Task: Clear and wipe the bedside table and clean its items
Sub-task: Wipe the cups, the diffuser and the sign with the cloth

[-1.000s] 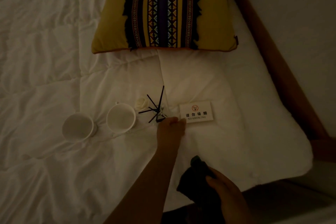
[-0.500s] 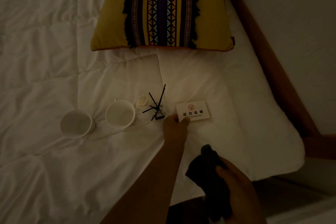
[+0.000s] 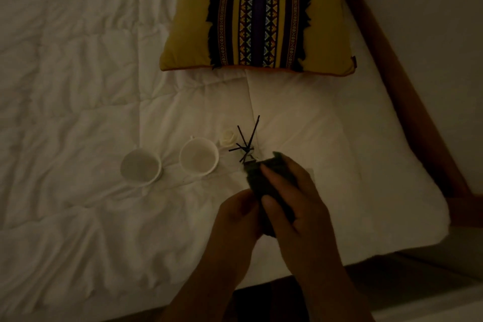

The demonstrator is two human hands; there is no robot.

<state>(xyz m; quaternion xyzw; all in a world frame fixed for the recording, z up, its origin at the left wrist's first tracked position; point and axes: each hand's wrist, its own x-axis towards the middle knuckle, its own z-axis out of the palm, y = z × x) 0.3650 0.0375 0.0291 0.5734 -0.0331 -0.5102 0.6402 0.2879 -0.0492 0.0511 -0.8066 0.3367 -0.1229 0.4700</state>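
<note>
Since half a second ago the no-smoking card has left the bed where it lay to the right of the reed diffuser [image 3: 245, 150], and both hands have met over that spot; the card seems now to sit between them, though only a pale corner [image 3: 311, 170] shows past the right hand, so I cannot be sure in this dim light. Wrapped over it is the dark cloth [image 3: 264, 178], which the right hand [image 3: 295, 201] presses down with closed fingers, while the left hand [image 3: 236, 217] is curled shut on the near edge of cloth or card; which of the two I cannot tell. I judge the step in hand to be wiping the card, one of the bedside items set out on the bed [image 3: 78, 86]. Just to the left stands the diffuser with its black sticks, a small pale object [image 3: 228, 137] beside it, then the nearer white cup [image 3: 199, 155] and a second white cup [image 3: 141, 167] further left, all apart from the hands. At the far side lies the yellow patterned cushion [image 3: 258, 15], with the wooden bed frame [image 3: 407, 86] to the right. Next, the card wants a rub on both faces, then laying back on the bed clear of the diffuser, which could tip on soft bedding.
</note>
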